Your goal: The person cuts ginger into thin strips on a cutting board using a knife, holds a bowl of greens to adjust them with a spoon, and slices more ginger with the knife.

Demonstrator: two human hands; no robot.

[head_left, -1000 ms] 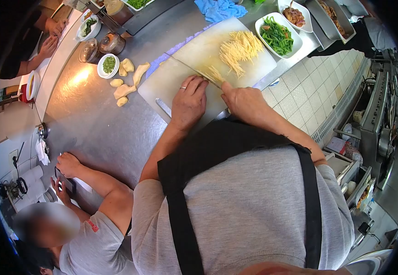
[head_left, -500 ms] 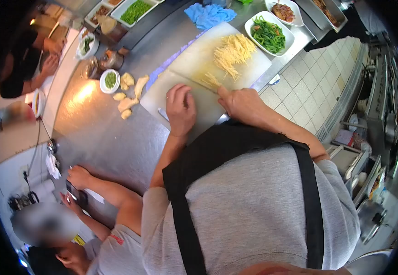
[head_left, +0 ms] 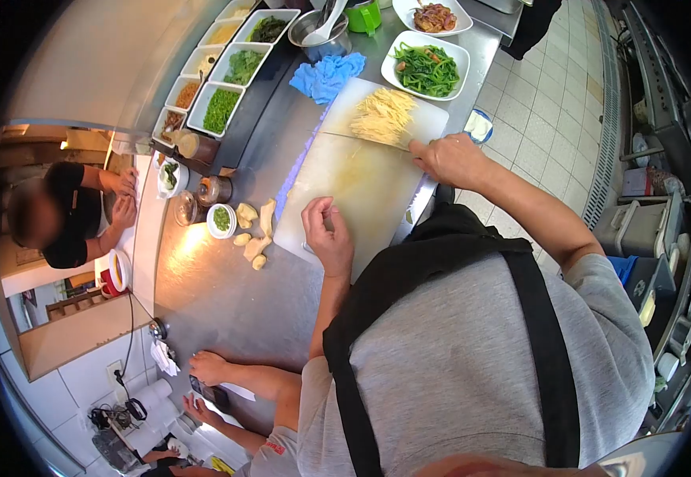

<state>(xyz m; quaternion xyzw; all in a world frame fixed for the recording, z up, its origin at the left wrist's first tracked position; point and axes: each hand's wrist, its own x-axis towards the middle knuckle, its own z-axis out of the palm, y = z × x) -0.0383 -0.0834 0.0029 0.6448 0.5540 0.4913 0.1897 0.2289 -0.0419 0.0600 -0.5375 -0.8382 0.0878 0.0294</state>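
- Stainless-steel surface (head_left: 226, 310) of a kitchen is seen from above, with pale floor tiles (head_left: 548, 103) toward 2 o'clock; directions are taken from the middle of the white cutting board (head_left: 361, 199).
- Knife (head_left: 365, 141) is laid across the board toward 12 o'clock, its handle enclosed by the right hand (head_left: 450, 161) at 3 o'clock, the grip closed firmly around it.
- Julienned yellow strips (head_left: 382, 114) are heaped on the board at 1 o'clock, beyond the blade.
- Left hand (head_left: 331, 236) is held at 7 o'clock, its grip half open, fingers loosely curled; whether the board is touched cannot be told.
- Peeled pale pieces (head_left: 266, 216) are grouped at 8 o'clock, near a small bowl of chopped greens (head_left: 221, 219).
- Crumpled blue cloth (head_left: 327, 77) is placed at 11 o'clock; cooked leafy greens (head_left: 427, 70) are dished at 1 o'clock.
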